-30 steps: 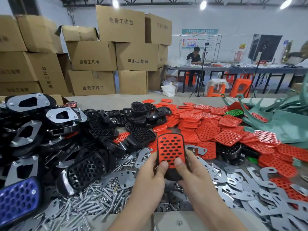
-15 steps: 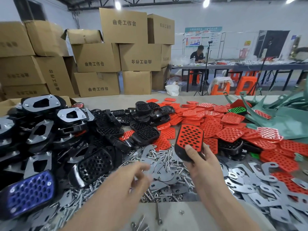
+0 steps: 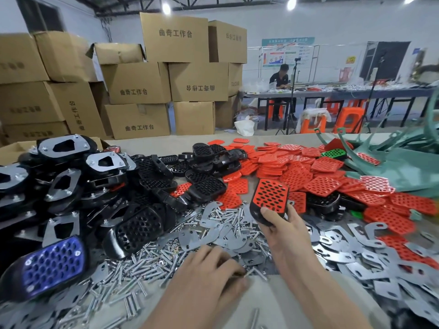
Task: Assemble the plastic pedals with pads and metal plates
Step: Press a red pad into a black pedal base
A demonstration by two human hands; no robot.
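While gripping the padded pedal [image 3: 269, 200] at one o'clock with right fingers [image 3: 268, 214], pinch just one of the screws [image 3: 133, 264] under curled left fingers [image 3: 225, 260], hold unclear.

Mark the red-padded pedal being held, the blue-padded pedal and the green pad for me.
red-padded pedal [image 3: 270, 197]: head view, middle of its red pad.
blue-padded pedal [image 3: 54, 262]: head view, middle of its blue pad.
green pad [image 3: 333, 153]: head view, centre of its visible perforated face.
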